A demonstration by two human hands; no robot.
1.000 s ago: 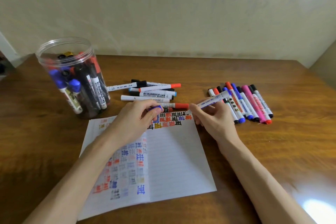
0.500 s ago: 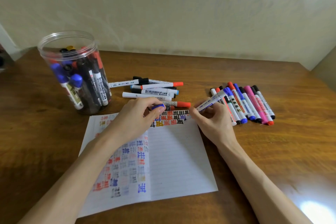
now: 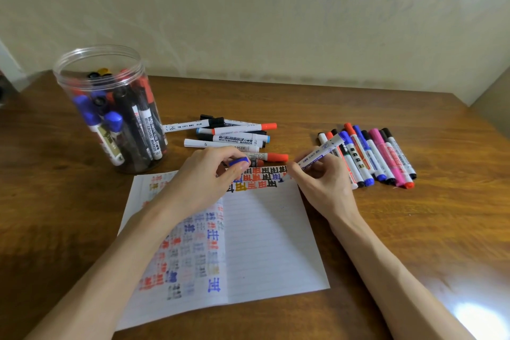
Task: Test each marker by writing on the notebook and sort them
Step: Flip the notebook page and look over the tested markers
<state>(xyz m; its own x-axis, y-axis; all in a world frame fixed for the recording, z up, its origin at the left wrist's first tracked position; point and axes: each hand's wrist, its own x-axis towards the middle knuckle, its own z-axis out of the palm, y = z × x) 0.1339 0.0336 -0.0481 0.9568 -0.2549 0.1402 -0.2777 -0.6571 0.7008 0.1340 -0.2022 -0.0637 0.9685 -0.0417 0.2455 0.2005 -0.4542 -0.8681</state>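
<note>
A wooden table point(image 3: 358, 229) carries everything. An open notebook point(image 3: 270, 243) is laid under both hands. A clear jar point(image 3: 110, 107) of markers is stood beyond the left hand point(image 3: 204, 179); loose markers point(image 3: 234, 136) are scattered just beyond it. A marker row point(image 3: 380, 157) is set beside the right hand point(image 3: 323, 182).

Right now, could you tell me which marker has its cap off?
The blue marker in the right hand; its blue cap is in the left hand. The others look capped.

Jar point(image 3: 82, 69) with markers at upper left; marker pile point(image 3: 234, 135) centre, behind notebook point(image 3: 270, 243); marker row point(image 3: 380, 157) at right, all on table point(image 3: 414, 229).
</note>
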